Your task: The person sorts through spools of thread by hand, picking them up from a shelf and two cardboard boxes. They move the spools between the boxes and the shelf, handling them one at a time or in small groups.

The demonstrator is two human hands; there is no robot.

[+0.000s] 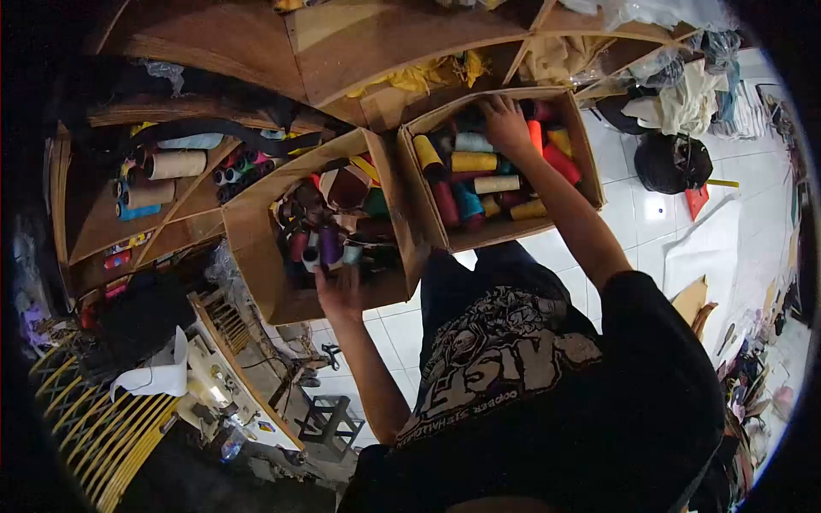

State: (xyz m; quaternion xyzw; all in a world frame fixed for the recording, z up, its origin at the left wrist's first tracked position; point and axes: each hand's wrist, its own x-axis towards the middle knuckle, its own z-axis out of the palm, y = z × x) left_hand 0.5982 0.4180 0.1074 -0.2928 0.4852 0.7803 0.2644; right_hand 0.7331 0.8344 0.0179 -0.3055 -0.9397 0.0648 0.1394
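Two cardboard boxes hold thread spools side by side. My left hand (340, 295) is over the near edge of the left box (256, 291), slightly blurred, its thumb and fingers apart. Just beyond its thumb are a pale spool (311, 258) and a purple spool (329, 244). My right hand (506, 126) reaches across the right box (438, 209), fingers spread near the far wall. Beside it lie a grey-blue spool (475, 143) and a red spool (561, 162). What its fingertips touch is hard to make out.
Wooden shelves (214, 51) curve behind the boxes, with more spools (178, 164) at the left. A sewing machine (209, 385) stands at lower left near a small stool (329, 423). A black bag (673, 162) sits at the right on the white tiled floor (654, 227).
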